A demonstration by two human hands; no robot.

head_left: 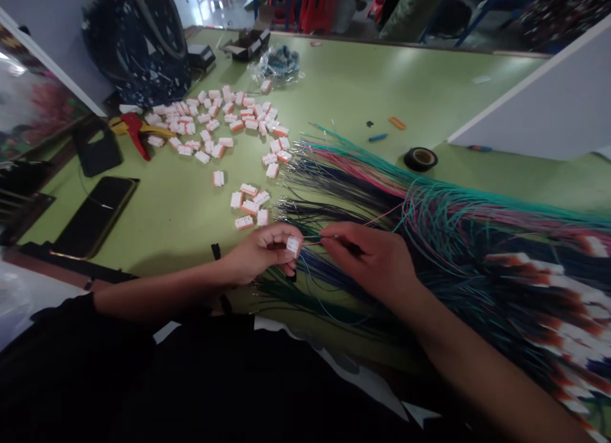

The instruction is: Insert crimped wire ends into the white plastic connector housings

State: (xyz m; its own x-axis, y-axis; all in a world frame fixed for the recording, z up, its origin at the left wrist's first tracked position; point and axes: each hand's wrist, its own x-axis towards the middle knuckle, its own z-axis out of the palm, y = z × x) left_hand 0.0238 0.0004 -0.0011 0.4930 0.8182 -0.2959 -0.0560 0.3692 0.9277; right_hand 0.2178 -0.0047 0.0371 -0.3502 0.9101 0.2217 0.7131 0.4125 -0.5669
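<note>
Between the thumb and fingers of my left hand (267,251) is a small white and orange connector housing (293,246). A blue wire (312,291) hangs from it in a loop. My right hand (370,255) pinches a thin pinkish wire (312,243) just right of the housing, and the wire reaches up to it. Whether its tip is inside the housing I cannot tell. Under and beyond my hands lie bundles of loose wires (353,207) in green, pink, black and blue, their metal-tipped ends toward the left. Several loose housings (249,207) lie just beyond my left hand.
A larger heap of connector housings (229,115) spreads across the back left. Near it are red and yellow pliers (136,132) and a phone (95,217). Black tape (421,158) lies beyond the wires. Finished-looking wired connectors (568,316) pile up at right. A white panel (539,105) stands back right.
</note>
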